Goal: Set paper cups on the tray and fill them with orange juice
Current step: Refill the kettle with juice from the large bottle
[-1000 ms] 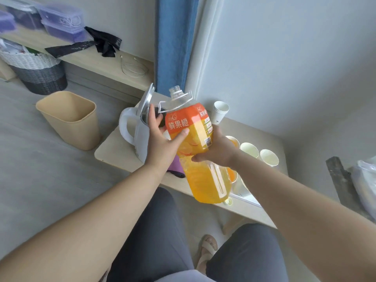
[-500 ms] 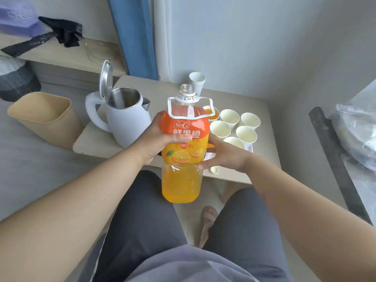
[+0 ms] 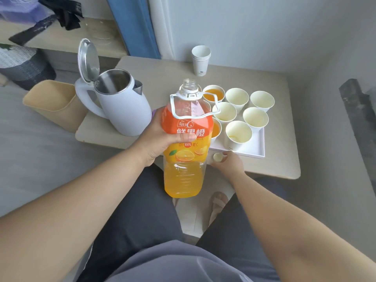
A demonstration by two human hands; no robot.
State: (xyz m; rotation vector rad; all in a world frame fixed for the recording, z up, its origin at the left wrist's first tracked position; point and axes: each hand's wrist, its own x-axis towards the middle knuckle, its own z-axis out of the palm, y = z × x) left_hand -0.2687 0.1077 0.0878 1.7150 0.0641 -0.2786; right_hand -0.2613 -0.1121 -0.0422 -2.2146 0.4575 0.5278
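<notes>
My left hand grips the orange juice bottle by its label and holds it upright and uncapped over my lap, in front of the table. Juice fills about its lower half. A white tray on the table carries several paper cups. The far left cup and a near left cup, half hidden by the bottle, hold juice. The other cups, like the near one, look pale inside. My right hand rests at the tray's front edge, its fingertips pinched on the small bottle cap.
A white kettle with its lid open stands on the table's left part. A stack of spare paper cups is at the back by the wall. A beige bin stands on the floor to the left.
My right hand has left the bottle and dropped to the cap on the table. My left hand alone now holds the bottle upright. The view has swung right and down.
</notes>
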